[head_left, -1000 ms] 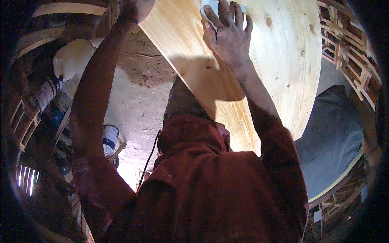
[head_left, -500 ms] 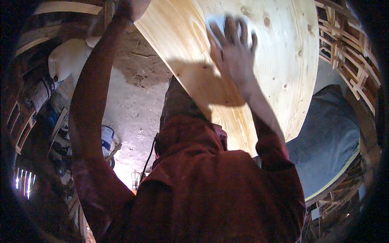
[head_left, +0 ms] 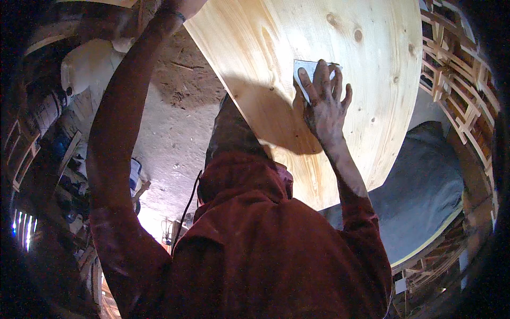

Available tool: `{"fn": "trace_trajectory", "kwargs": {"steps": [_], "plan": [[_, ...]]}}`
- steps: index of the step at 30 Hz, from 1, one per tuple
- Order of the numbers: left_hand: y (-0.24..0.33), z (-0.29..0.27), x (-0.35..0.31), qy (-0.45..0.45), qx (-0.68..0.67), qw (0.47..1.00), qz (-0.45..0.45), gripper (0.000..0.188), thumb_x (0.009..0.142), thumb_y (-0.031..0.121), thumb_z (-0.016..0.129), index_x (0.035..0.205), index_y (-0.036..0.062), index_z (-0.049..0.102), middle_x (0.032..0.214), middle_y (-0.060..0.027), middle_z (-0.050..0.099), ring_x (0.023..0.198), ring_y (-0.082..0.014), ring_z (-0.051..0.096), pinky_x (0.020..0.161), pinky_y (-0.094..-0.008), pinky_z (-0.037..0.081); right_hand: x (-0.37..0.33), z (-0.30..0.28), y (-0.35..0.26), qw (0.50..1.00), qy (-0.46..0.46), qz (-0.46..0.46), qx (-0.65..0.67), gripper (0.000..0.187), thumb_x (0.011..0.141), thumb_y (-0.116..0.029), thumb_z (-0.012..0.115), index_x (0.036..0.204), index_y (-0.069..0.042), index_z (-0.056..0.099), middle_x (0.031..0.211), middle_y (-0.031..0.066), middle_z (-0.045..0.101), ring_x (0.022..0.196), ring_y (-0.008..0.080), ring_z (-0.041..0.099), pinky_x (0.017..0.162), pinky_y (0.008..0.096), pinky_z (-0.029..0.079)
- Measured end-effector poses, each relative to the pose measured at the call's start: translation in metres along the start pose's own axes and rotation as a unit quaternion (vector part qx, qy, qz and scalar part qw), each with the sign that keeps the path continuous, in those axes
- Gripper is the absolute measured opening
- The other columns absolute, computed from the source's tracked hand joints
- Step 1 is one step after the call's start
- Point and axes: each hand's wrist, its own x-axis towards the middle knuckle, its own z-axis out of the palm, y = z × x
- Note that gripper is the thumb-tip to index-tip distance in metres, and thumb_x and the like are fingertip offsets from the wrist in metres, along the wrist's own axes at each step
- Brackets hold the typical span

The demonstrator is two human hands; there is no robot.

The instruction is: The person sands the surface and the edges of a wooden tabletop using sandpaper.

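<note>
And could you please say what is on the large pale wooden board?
The bare right hand lies over a thin pale-blue sheet; the board beneath them is hidden.

The right hand (head_left: 326, 114) lies on a pale blue sheet (head_left: 312, 66) set against a broad, knotty wooden panel (head_left: 372, 98), its fingers (head_left: 322, 77) spread and a dark shadow falling on the wood to their lower left. The left hand (head_left: 186, 6) is at the panel's upper left edge, partly cut off by the top of the view, so its hold cannot be told. Around them show a dark red hooded garment (head_left: 287, 250), rough floor (head_left: 170, 127), a grey-blue covering (head_left: 425, 186) and slatted wooden frames (head_left: 465, 101).
</note>
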Motion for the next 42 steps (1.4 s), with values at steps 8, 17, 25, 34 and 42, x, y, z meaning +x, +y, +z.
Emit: {"fn": "trace_trajectory", "kwargs": {"steps": [8, 17, 25, 34, 42], "plan": [[-0.011, 0.021, -0.014, -0.074, -0.043, 0.993, -0.080, 0.028, 0.096, 0.023, 0.066, 0.116, 0.0027, 0.063, 0.108, -0.0224, 0.066, 0.104, -0.0407, 0.063, 0.092, -0.0504, 0.050, 0.089, -0.029, -0.013, 0.996, 0.080, -0.032, -0.002, 0.054, 0.098, -0.037, 0.060, 0.151, -0.035, 0.050, 0.160, 0.0124, 0.041, 0.145, 0.0420, 0.037, 0.108, 0.0714, 0.033], [0.001, -0.014, -0.002, 0.009, -0.035, 0.999, 0.009, 0.030, 0.096, 0.025, 0.065, 0.120, 0.0068, 0.064, 0.098, -0.0198, 0.070, 0.089, -0.0431, 0.068, 0.082, -0.0535, 0.054, 0.063, 0.002, -0.017, 0.991, 0.075, -0.089, 0.067, 0.047, 0.097, -0.038, 0.062, 0.142, -0.028, 0.058, 0.158, 0.0079, 0.044, 0.143, 0.0399, 0.041, 0.107, 0.0643, 0.037], [0.004, -0.016, 0.002, -0.159, -0.056, 0.970, -0.176, 0.028, 0.096, 0.025, 0.065, 0.115, 0.0054, 0.065, 0.100, -0.0211, 0.070, 0.089, -0.0406, 0.069, 0.080, -0.0514, 0.055, 0.209, 0.004, -0.023, 0.956, 0.267, -0.092, 0.082, 0.046, 0.096, -0.036, 0.059, 0.139, -0.021, 0.059, 0.148, 0.0114, 0.052, 0.132, 0.0417, 0.049, 0.102, 0.0665, 0.040], [0.012, -0.030, 0.015, -0.098, -0.061, 0.991, -0.071, 0.020, 0.092, 0.019, 0.065, 0.104, 0.0039, 0.067, 0.104, -0.0201, 0.068, 0.092, -0.0418, 0.066, 0.079, -0.0511, 0.053, 0.076, -0.009, -0.020, 0.992, 0.110, -0.037, 0.045, 0.046, 0.096, -0.036, 0.064, 0.141, -0.030, 0.059, 0.156, 0.0086, 0.046, 0.139, 0.0409, 0.045, 0.102, 0.0650, 0.040], [0.010, -0.034, 0.019, -0.083, -0.085, 0.991, -0.065, 0.020, 0.088, 0.016, 0.067, 0.101, 0.0013, 0.067, 0.102, -0.0226, 0.067, 0.096, -0.0445, 0.063, 0.087, -0.0531, 0.050, 0.076, -0.015, -0.011, 0.992, 0.118, -0.033, 0.022, 0.045, 0.092, -0.041, 0.064, 0.136, -0.031, 0.065, 0.152, 0.0106, 0.051, 0.142, 0.0394, 0.041, 0.106, 0.0677, 0.035]]}}
